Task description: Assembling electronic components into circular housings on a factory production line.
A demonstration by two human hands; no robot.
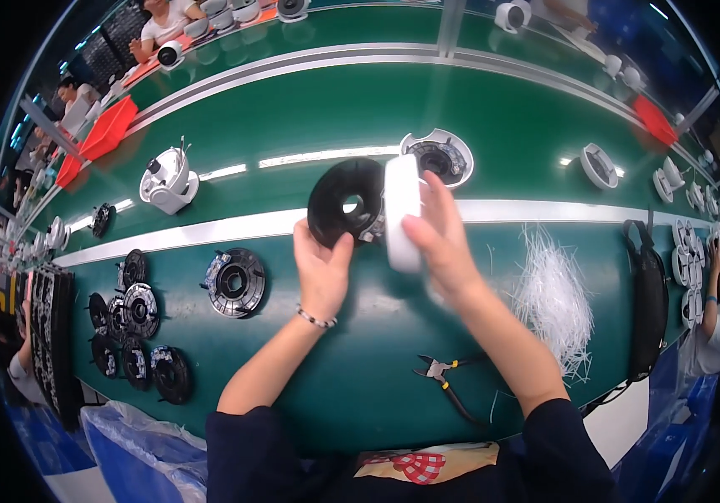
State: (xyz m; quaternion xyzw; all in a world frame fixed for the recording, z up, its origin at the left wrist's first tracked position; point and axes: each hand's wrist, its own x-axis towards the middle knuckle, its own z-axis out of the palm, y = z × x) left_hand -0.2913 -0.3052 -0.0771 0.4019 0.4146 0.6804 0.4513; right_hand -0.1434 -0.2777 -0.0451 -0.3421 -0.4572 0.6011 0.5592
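Note:
Over the far edge of the green worktable, my left hand (pixel 322 268) grips a black round disc (pixel 335 205) with a hole in its middle. My right hand (pixel 444 239) holds a white round cover (pixel 403 214), turned edge-on and slightly blurred, close beside the disc. The inner face of the cover is hidden from me. Just behind it, a white round housing (pixel 459 159) with a dark ring part inside lies on the green belt. Left of my hands, one black ring assembly (pixel 236 283) with a small circuit board rests on the table.
Several similar black ring assemblies (pixel 140 310) cluster at left. Yellow-and-black cutting pliers (pixel 440 370) lie near me, with a heap of thin white strips (pixel 553 302) and a black bag (pixel 647 302) to the right. White camera bodies (pixel 167 180) stand on the belt; co-workers sit beyond and beside.

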